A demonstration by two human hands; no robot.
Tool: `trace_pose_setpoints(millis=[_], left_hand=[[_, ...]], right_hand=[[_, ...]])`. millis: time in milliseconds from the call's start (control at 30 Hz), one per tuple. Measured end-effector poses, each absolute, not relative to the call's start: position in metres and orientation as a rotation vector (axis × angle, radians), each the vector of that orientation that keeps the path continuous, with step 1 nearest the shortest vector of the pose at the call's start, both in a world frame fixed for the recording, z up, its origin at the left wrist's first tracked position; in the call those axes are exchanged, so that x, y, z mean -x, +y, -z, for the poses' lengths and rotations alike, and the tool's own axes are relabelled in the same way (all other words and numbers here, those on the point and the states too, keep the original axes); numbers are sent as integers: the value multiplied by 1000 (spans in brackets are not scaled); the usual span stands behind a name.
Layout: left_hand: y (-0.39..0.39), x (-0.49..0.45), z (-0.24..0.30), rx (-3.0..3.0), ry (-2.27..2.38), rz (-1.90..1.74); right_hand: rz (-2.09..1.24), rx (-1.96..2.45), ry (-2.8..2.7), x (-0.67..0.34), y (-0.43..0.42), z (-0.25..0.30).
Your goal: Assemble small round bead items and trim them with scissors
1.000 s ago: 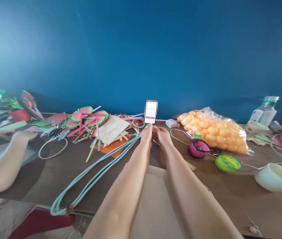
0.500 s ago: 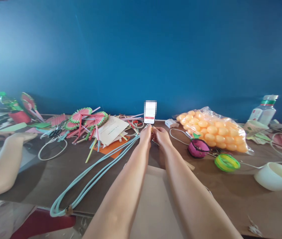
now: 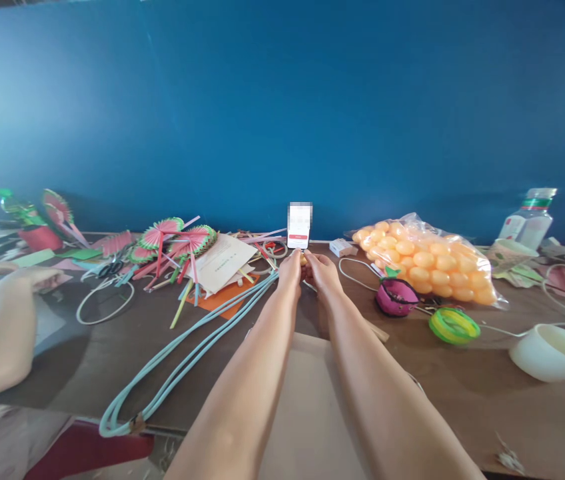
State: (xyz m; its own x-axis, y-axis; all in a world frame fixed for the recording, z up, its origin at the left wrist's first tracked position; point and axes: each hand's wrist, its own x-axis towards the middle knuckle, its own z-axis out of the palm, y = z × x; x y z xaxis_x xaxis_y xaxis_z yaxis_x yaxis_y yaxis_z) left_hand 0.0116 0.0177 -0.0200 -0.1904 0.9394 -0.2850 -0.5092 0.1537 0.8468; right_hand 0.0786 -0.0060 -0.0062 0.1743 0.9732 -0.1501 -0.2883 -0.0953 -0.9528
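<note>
My left hand (image 3: 290, 268) and my right hand (image 3: 323, 271) meet near the table's far side, fingers closed and close together. Between their fingertips shows a small yellowish bit, too small to name; the rest is hidden by the hands. Just behind them a phone (image 3: 298, 237) with a lit screen stands upright near the blue wall. A small white box (image 3: 343, 248) lies to the right of my right hand. The ends of a bundle of pale blue tubes (image 3: 182, 357) come close to my left hand.
Paper fans (image 3: 162, 235), sheets of paper (image 3: 222, 261) and scissors (image 3: 111, 267) crowd the left. On the right are a clear bag of orange balls (image 3: 430, 263), a purple basket (image 3: 396, 297), a yellow-green ring (image 3: 454, 327) and a white container (image 3: 545, 353). Another person's arm (image 3: 10, 327) reaches in at far left.
My hands stay together by the phone, with a slight shift of the fingers. The other person's hand at the left has curled its fingers. The view has shifted slightly.
</note>
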Motion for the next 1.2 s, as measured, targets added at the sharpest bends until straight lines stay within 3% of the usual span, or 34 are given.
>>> trace_pose_setpoints(millis=[1200], left_hand=[[7, -13, 11, -519, 1126, -1402]], right_hand=[[-1286, 1217, -798, -78, -7, 5]])
